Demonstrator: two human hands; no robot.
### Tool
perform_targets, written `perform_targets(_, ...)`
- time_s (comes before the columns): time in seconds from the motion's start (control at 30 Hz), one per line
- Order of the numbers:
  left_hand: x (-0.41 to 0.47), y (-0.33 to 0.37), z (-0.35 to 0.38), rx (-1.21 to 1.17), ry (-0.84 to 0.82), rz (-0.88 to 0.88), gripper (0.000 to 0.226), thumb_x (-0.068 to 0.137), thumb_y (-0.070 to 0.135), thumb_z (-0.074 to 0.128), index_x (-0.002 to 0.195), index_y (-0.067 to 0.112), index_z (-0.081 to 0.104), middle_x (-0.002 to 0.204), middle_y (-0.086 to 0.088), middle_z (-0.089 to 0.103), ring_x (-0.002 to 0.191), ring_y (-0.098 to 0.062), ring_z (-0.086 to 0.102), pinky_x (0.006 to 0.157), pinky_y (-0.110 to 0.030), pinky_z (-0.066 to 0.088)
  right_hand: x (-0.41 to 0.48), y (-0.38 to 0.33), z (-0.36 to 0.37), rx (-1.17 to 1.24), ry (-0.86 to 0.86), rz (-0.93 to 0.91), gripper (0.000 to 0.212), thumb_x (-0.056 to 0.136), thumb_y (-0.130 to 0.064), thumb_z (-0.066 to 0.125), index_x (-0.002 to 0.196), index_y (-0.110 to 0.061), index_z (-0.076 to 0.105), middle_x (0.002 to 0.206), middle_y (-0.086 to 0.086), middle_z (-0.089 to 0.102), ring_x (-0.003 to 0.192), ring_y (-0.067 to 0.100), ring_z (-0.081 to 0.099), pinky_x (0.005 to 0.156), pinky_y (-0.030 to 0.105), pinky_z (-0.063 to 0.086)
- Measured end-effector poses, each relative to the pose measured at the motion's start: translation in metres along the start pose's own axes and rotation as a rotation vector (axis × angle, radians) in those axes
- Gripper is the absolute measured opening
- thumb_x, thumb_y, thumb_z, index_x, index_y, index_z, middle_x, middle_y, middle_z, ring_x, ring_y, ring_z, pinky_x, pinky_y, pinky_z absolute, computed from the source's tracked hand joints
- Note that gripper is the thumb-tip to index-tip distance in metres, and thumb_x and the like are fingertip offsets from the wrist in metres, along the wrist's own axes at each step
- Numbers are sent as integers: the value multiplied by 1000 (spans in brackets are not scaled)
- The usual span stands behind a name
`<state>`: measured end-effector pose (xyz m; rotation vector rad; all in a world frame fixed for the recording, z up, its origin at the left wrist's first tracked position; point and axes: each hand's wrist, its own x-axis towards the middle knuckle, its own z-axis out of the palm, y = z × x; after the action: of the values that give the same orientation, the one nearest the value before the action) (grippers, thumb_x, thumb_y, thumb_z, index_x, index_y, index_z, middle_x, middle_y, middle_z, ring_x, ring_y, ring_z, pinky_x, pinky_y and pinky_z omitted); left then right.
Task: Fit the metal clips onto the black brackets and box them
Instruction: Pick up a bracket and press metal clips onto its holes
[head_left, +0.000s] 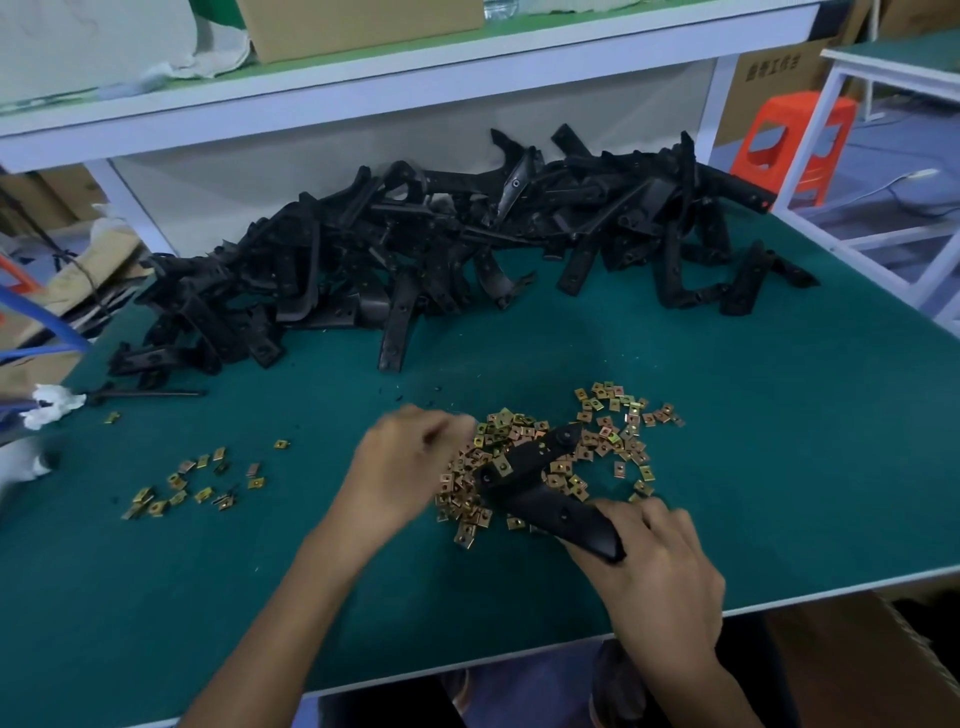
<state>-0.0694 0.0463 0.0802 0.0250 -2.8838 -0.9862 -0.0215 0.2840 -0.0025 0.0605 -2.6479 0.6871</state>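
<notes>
Your right hand (660, 561) grips one black bracket (540, 483) by its near end, with the fingers curled round it and closed firmly on the plastic. The bracket lies slanted across the heap of metal clips (613, 441), its far tip reaching over the middle of that heap. A brass-coloured clip appears to sit on the bracket's edge about halfway along, though the picture is too soft for you to be sure it is seated. Your left hand (410, 457) is at the left edge of the heap, smeared by motion, with the fingers bent down toward the clips. You cannot tell whether they pinch a clip or only touch the heap. Beyond the heap, well apart from it, the pile of black brackets (441, 244) sprawls in a wide tangle across the back of the green table (779, 467). To the left of the heap, also well apart, lies a smaller scatter of clips (197, 478). The table's front edge runs just on your side of the heap, under your right wrist. Far beyond the heap and to its right stands an orange stool (795, 140)
</notes>
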Motion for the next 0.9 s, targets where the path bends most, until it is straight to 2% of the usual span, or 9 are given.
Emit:
perform_targets(0.1,32,-31,-6,143,124,-107,21,101,30,59,101,18,76,103,-3,71,95,-20,64,85,-38,54,1,-1,-2,8,-6,1,37,62,-45,94,91,-29,77,79,-6,58,77,25,59,48,27,37)
perform_targets(0.2,49,-50,2,259,4,-145,23,98,34,63,113,22,75,114,-5,69,108,-25,63,92,-42,54,1,-2,-3,20,-12,13,36,63,-45,94,91,-30,77,79,-6,58,78,25,59,48,28,38)
perform_targets(0.3,54,-57,10,290,-23,-128,21,96,33,66,113,24,73,112,-6,66,108,-25,62,90,-40,54,1,-2,-2,24,-19,25,34,63,-43,94,91,-33,76,80,-7,58,79,25,59,48,29,38)
perform_targets(0.4,57,-56,8,261,-34,-126,11,92,30,71,101,25,72,97,4,65,99,-20,63,78,-30,48,1,-2,-2,15,-18,8,36,62,-43,94,90,-32,76,79,-7,58,77,25,60,49,27,35)
perform_targets(0.53,57,-49,2,46,-10,-178,14,87,27,76,81,26,64,85,11,66,86,-9,64,64,-16,44,1,-2,-2,2,-13,2,37,61,-45,94,90,-32,77,77,-8,57,76,24,59,50,26,33)
perform_targets(0.63,50,-34,-3,-181,-11,-180,9,90,24,73,92,25,65,82,1,71,75,-10,65,64,-26,49,1,-2,-1,-4,-1,-1,37,61,-45,95,89,-32,76,77,-8,57,75,24,59,49,26,33)
perform_targets(0.7,41,-21,-6,-306,-59,-104,12,93,23,70,100,32,66,82,-2,71,70,-9,61,66,-28,49,1,-2,-1,-3,8,-11,37,60,-44,95,89,-32,76,78,-8,58,75,24,59,50,25,32)
perform_targets(0.8,29,0,-10,-428,-123,14,12,92,20,73,95,31,74,85,4,73,75,-5,65,70,-17,52,1,-1,-1,-20,5,-22,38,60,-45,95,91,-32,77,78,-9,58,76,23,59,50,25,31)
perform_targets(0.9,21,17,-12,-626,-202,-29,6,83,28,80,87,24,77,80,2,72,73,-9,64,70,-19,55,1,0,0,-34,-4,-28,41,60,-46,95,93,-31,77,79,-9,60,77,21,59,51,24,32)
